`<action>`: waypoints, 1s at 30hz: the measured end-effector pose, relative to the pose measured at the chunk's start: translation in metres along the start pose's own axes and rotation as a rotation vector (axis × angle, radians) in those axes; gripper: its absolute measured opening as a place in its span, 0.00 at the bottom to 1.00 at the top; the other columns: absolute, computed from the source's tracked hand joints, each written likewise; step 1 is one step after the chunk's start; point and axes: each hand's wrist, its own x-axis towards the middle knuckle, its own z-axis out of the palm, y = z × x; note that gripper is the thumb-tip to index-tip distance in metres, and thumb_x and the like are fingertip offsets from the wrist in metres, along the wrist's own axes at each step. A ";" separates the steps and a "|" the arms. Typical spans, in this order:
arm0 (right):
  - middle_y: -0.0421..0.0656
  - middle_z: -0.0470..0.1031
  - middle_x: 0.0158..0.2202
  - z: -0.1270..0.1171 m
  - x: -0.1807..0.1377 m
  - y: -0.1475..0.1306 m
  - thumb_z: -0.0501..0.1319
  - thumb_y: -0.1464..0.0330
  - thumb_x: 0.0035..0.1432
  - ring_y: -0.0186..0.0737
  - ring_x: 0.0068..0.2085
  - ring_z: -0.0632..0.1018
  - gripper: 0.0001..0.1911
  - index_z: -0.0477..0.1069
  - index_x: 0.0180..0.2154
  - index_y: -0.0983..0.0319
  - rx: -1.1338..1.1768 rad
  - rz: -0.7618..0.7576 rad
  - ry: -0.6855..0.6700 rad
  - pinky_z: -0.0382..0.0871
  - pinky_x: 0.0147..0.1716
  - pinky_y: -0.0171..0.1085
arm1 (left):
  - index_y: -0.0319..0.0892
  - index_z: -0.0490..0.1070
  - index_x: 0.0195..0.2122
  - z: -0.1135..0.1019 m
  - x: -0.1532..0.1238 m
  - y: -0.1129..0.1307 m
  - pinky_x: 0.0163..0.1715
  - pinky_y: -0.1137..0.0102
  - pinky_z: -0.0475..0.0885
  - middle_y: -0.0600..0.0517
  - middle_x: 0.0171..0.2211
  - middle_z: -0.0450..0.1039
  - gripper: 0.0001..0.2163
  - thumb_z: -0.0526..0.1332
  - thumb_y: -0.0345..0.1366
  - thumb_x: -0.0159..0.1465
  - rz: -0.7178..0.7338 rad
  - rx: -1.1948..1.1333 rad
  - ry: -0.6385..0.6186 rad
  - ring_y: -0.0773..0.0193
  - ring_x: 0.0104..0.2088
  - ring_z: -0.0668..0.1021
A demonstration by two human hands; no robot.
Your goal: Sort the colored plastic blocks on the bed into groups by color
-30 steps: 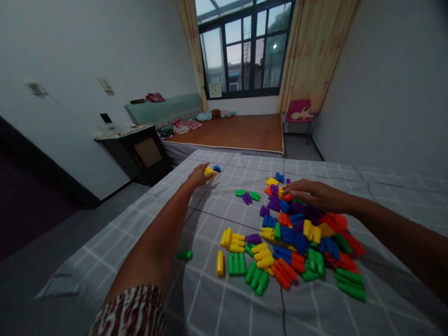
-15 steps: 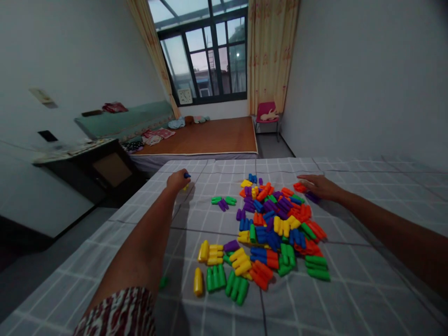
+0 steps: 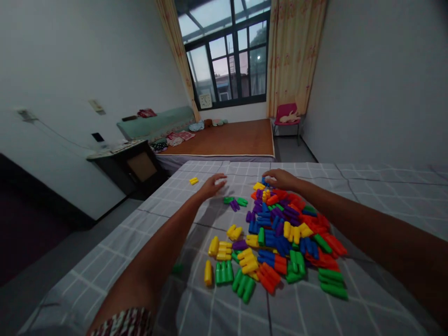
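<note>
So the right hand [image 3: 282, 178] is at the far end of the heap [image 3: 276, 235], fingers bent over a blue piece [image 3: 264, 182]. Can't tell if it's actually got hold of it. Left hand [image 3: 213, 185] is half open, looks empty, near two green pieces [image 3: 241, 201]. A yellow piece [image 3: 193, 180] sits alone towards the cloth's [image 3: 301, 310] far left corner. I'd call this step reaching for the blue one; next move calls for a neat pinch.
</note>
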 end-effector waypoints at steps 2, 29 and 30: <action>0.47 0.78 0.48 0.017 0.022 -0.001 0.57 0.59 0.58 0.47 0.49 0.76 0.19 0.76 0.49 0.57 -0.024 0.005 -0.035 0.65 0.49 0.41 | 0.42 0.69 0.56 -0.015 0.014 -0.030 0.61 0.54 0.57 0.42 0.58 0.67 0.19 0.57 0.41 0.65 -0.152 0.091 0.092 0.50 0.60 0.67; 0.44 0.80 0.36 0.001 0.000 -0.008 0.63 0.54 0.49 0.42 0.35 0.77 0.25 0.77 0.45 0.60 0.274 -0.039 -0.340 0.70 0.34 0.35 | 0.46 0.68 0.54 0.034 -0.013 0.014 0.44 0.66 0.73 0.50 0.46 0.75 0.24 0.65 0.37 0.55 0.091 0.011 -0.114 0.59 0.42 0.78; 0.44 0.80 0.35 -0.005 -0.007 -0.005 0.63 0.53 0.49 0.41 0.33 0.77 0.25 0.77 0.45 0.61 0.289 -0.048 -0.372 0.70 0.31 0.34 | 0.47 0.68 0.55 0.040 -0.016 0.030 0.43 0.67 0.73 0.52 0.46 0.76 0.24 0.65 0.38 0.55 0.133 -0.032 -0.150 0.61 0.41 0.78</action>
